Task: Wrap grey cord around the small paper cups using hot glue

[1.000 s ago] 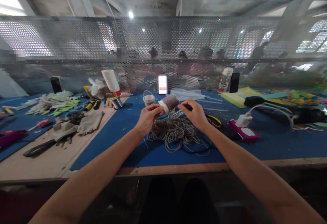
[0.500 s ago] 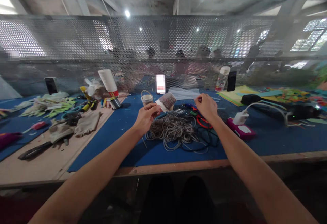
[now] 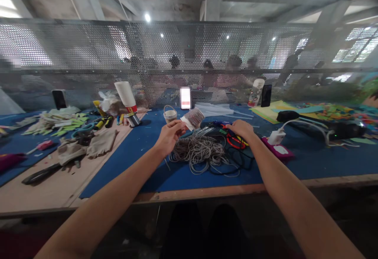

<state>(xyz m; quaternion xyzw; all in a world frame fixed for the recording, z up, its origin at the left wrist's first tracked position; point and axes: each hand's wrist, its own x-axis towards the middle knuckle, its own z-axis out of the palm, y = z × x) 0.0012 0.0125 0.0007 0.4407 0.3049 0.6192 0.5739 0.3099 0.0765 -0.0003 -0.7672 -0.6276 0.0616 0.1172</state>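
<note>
My left hand (image 3: 169, 136) pinches the rim of a small white paper cup (image 3: 193, 119), tilted on its side, with a grey-brown covering round its wall. Below the cup lies a loose heap of grey cord (image 3: 203, 150) on the blue mat. My right hand (image 3: 240, 128) is lowered at the right of the heap, fingers bent and closed beside the red-handled scissors (image 3: 236, 143). What its fingertips hold, if anything, is hidden. A small white basket with a handle (image 3: 170, 115) stands behind my left hand.
A stack of paper cups (image 3: 125, 95) leans at the back left. Gloves (image 3: 102, 144) and cut strips lie on the left. To the right are a purple box with a white charger (image 3: 277, 148), a black glue-gun-like tool (image 3: 339, 127) and coloured sheets. A perforated screen (image 3: 189, 42) stands behind.
My right hand has come down and slightly to the right, toward the scissors. My left hand and the cup have stayed almost where they were.
</note>
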